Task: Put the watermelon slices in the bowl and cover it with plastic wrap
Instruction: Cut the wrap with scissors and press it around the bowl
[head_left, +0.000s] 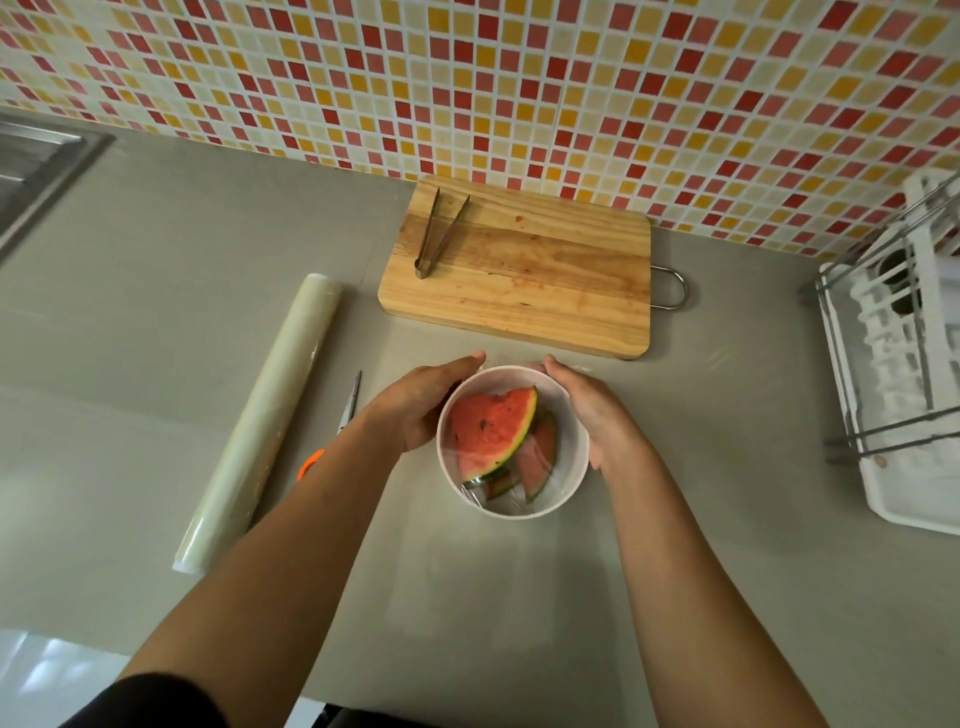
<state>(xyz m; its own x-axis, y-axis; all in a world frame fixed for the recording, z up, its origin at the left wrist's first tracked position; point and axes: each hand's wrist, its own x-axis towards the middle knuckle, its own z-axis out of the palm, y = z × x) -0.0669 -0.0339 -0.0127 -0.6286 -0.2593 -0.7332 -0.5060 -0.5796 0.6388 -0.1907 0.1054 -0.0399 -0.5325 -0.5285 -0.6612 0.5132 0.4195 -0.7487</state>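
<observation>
Red watermelon slices with thin green rinds lie in the round white bowl on the smooth grey counter, under glossy clear plastic wrap (reflections show across the top). The left hand and right hand cup the bowl's sides, fingers curved against it. Beyond sits a grainy wooden cutting board holding metal tongs.
</observation>
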